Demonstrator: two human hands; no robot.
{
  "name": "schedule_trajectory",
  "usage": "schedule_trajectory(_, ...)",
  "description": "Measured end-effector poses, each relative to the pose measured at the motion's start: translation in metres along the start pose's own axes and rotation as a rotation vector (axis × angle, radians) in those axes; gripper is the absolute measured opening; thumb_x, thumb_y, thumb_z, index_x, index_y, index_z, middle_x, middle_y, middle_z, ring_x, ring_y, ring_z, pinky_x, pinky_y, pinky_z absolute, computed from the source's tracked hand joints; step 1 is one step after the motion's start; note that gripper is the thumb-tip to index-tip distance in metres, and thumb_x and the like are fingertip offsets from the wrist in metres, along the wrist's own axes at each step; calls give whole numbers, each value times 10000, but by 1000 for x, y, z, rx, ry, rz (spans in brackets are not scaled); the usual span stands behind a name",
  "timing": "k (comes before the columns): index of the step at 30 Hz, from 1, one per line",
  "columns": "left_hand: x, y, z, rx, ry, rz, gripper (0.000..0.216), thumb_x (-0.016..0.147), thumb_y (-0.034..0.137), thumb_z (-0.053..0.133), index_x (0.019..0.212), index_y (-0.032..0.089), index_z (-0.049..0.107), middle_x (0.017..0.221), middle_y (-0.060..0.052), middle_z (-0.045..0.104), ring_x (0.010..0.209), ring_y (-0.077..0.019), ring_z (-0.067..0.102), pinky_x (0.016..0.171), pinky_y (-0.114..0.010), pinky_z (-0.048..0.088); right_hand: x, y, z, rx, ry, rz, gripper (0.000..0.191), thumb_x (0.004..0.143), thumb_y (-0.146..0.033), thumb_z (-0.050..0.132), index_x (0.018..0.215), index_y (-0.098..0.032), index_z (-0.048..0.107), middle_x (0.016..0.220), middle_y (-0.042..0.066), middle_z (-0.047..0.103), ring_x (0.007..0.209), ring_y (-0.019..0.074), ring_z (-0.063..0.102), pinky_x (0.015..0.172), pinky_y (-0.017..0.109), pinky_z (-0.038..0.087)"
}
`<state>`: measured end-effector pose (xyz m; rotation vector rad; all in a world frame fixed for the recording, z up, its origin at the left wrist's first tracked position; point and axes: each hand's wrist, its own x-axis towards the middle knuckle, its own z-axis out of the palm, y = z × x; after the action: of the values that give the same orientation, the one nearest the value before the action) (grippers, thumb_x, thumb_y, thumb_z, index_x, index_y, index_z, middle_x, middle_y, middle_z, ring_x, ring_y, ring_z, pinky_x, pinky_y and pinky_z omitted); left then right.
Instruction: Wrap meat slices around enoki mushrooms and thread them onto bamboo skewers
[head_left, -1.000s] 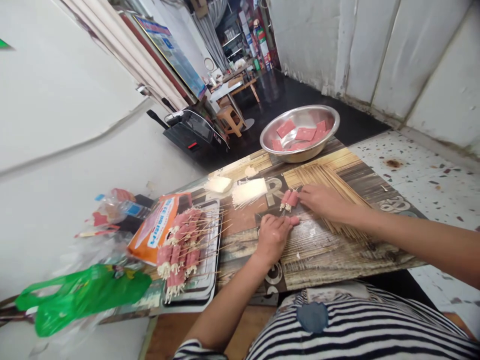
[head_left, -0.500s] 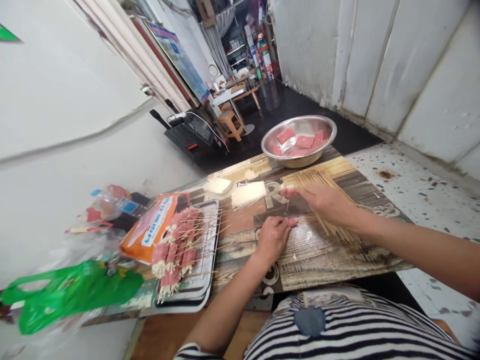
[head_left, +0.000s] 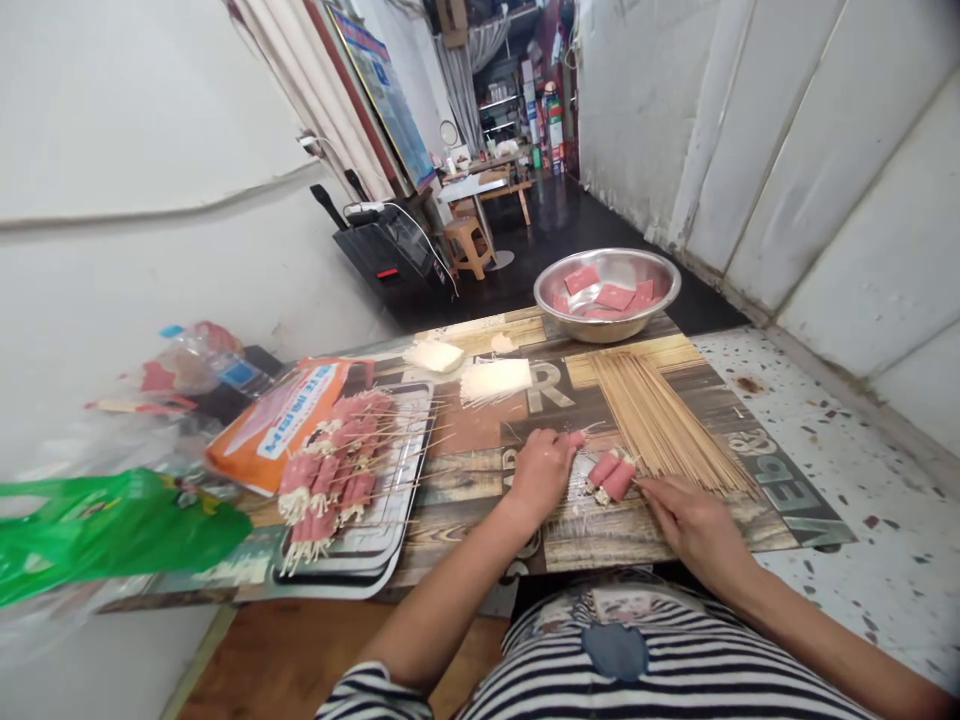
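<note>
With its fingertips pinched, my right hand (head_left: 686, 515) grips the end of a skewer. Two pink meat rolls with pale enoki strands (head_left: 616, 478) sit side by side on that skewer, low over the table. My left hand (head_left: 541, 468) is closed on another meat roll (head_left: 576, 439), mostly hidden by the fingers, with thin strands poking out. Many loose bamboo skewers (head_left: 660, 415) lie in a fan beyond my right hand. Cut enoki mushrooms (head_left: 495, 380) lie beyond my left hand, beside a second pale bundle (head_left: 433, 356).
A steel bowl (head_left: 607, 330) with pink meat slices stands at the table's far edge. At left, a metal tray (head_left: 401, 500) bears finished skewers (head_left: 337, 450). Around it lie an orange package (head_left: 281, 415) and a green plastic bag (head_left: 120, 525). A wood-patterned table (head_left: 465, 520) lies beneath.
My right hand has come toward my body from above the loose skewers, and the skewer's two rolls now show beside the left hand. The left hand still holds its roll. The view has shifted slightly.
</note>
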<state>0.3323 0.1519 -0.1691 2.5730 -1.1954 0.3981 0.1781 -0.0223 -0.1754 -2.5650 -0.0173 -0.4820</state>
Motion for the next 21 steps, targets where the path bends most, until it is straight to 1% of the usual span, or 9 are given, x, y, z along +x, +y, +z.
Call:
schedule_trajectory(2,0,3,0,28,5,-21,301,969,296,454,796,149,652,745,-66,599,720,-174,529,687,-306,435,1,-1,-2,-71,-5,-29,312,956,-214,377,929,-160,682,780,87,618,740,197,586,687,319,486)
schedule_trajectory(4,0,4,-1,42,-6,-33,301,967,280,456,794,141,658,746,-74,607,720,-182,533,684,-313,436,3,-4,-6,-133,-38,-68,305,927,-160,375,961,-144,678,816,98,622,742,195,586,689,315,487)
schedule_trajectory(7,1,5,-4,44,-22,-37,310,968,282,453,798,134,665,737,-78,605,716,-189,537,677,-316,434,2,-5,-10,-239,-138,-105,345,882,-106,370,1073,-137,655,854,107,643,700,180,589,645,291,483)
schedule_trajectory(10,0,3,-9,19,-10,-7,330,974,282,435,781,139,661,715,-74,590,705,-187,536,666,-310,427,-3,-4,-13,-315,-195,-130,397,868,-120,407,1211,-164,604,824,93,676,634,165,599,561,257,457)
schedule_trajectory(12,0,1,-12,-3,-1,17,321,972,261,434,780,143,663,705,-68,585,694,-183,535,659,-303,423,-5,-3,-14,-327,-198,-169,423,866,-132,434,1263,-174,572,794,79,692,625,164,617,529,245,440)
schedule_trajectory(14,0,-1,-15,-20,-6,27,309,968,246,442,779,144,664,700,-62,585,685,-177,535,657,-298,420,-7,-4,-14,-326,-182,-198,425,865,-122,437,1269,-163,563,789,75,701,632,161,633,519,237,432)
schedule_trajectory(18,0,-5,-17,-38,-34,24,282,956,243,468,773,146,659,699,-55,586,672,-168,530,660,-294,416,-8,-8,-9,-328,-154,-204,412,862,-89,431,1253,-115,560,808,87,703,650,160,644,532,241,439)
schedule_trajectory(21,-1,-6,-16,-31,-21,33,295,954,250,471,752,148,659,687,-54,584,662,-168,524,651,-292,408,-9,-10,-3,-322,-139,-205,415,851,-76,450,1252,-101,552,788,77,694,646,165,645,528,248,436)
